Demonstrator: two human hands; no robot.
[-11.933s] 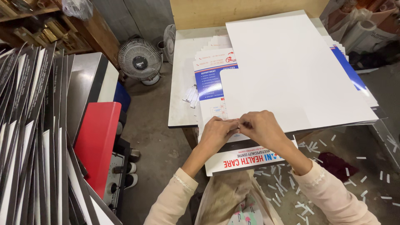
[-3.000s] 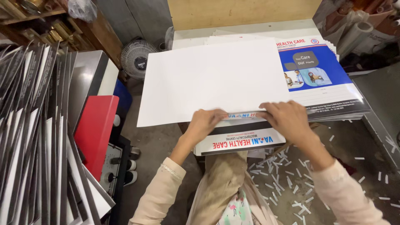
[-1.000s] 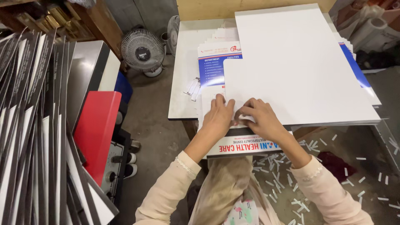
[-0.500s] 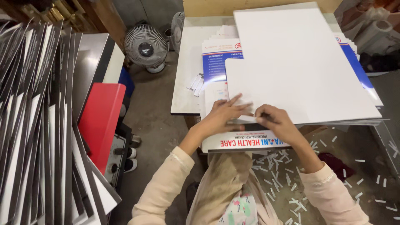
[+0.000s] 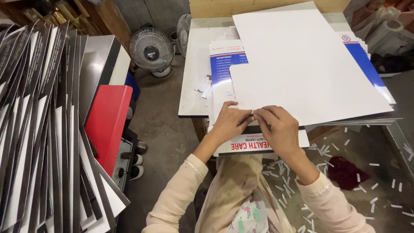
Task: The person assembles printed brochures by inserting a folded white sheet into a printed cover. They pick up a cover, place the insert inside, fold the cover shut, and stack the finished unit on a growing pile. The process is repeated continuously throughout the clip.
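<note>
- Now, both hands meet at the near edge of the big white sheet [image 5: 302, 69], which lies blank side up on the stack of printed blue-and-white folders [image 5: 366, 64].
- My left hand [image 5: 228, 123] lies flat, fingers spread on the sheet's near-left corner and pinning it; it holds nothing between the fingers.
- My right hand [image 5: 278, 129] is pinched narrow, thumb and forefinger closed on a thin strip [image 5: 248, 120] right at the sheet's near edge. The strip is mostly hidden, so I can't tell whether it is tape backing or the edge itself.
- Step in hand, as I judge it: working a narrow strip along that near edge, left hand steadying and right hand doing the fine pull or press.
- Next move probably calls for keeping the corner pinned and drawing along the edge low and even, so the sheet doesn't skew on the stack.
- Just beyond the sheet's left edge, small white slips [image 5: 205, 84] lie on the grey worktop [image 5: 194, 64].
- Below the sheet's near-right corner, many white paper strips [image 5: 366, 172] litter the floor.
- Well left of the sheet: a red-topped machine [image 5: 108, 121], upright black-and-white boards [image 5: 39, 129] and a small table fan [image 5: 152, 51].
</note>
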